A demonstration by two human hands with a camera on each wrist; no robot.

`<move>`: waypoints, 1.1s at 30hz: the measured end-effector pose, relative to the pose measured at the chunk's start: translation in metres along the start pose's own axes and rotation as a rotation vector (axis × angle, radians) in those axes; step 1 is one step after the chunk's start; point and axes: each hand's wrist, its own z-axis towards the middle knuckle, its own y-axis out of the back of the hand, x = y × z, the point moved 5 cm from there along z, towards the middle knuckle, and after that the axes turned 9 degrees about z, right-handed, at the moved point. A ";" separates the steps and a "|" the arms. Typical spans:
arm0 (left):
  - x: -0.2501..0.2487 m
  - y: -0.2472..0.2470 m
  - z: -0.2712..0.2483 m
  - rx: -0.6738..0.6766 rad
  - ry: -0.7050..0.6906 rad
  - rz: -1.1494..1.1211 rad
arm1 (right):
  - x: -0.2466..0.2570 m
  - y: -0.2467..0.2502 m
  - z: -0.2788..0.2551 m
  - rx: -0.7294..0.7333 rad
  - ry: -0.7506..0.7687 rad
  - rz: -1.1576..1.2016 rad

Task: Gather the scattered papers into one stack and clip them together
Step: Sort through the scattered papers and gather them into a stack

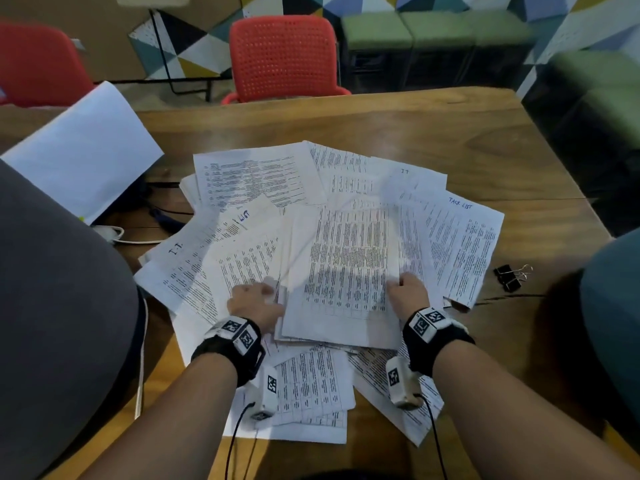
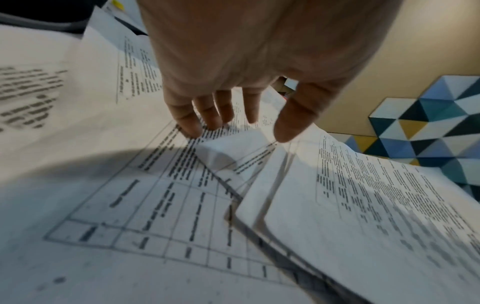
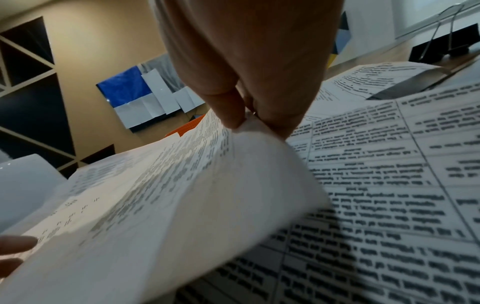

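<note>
My right hand [image 3: 249, 67] pinching a printed sheet's [image 1: 349, 271] edge, my left hand's [image 2: 249, 51] fingers [image 2: 187, 121] spread, pressing the papers [image 2: 135, 205] beneath, binder clips [image 1: 512, 276] right of my right fingertips.

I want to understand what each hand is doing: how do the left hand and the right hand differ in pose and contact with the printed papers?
The left hand reaches with nearly straight fingers onto the white printed papers; the right hand pinches one raised sheet's edge. The left hand lifts nothing; the right hand's sheet curves off the pile. Both work at the pile's near side.
</note>
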 end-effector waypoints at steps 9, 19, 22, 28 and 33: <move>-0.010 -0.009 -0.010 0.106 -0.108 -0.010 | 0.018 -0.027 -0.013 0.195 0.045 -0.001; 0.048 0.026 -0.005 -0.136 0.226 -0.070 | 0.013 -0.037 -0.023 0.176 0.191 -0.141; 0.051 0.022 -0.001 -0.140 0.173 -0.204 | 0.012 -0.047 -0.026 0.185 0.174 -0.132; 0.048 0.023 -0.006 -0.161 0.092 -0.277 | 0.021 -0.058 -0.032 0.234 0.270 -0.074; 0.044 0.010 -0.010 -0.078 0.053 -0.194 | 0.026 -0.057 -0.037 0.303 0.312 -0.147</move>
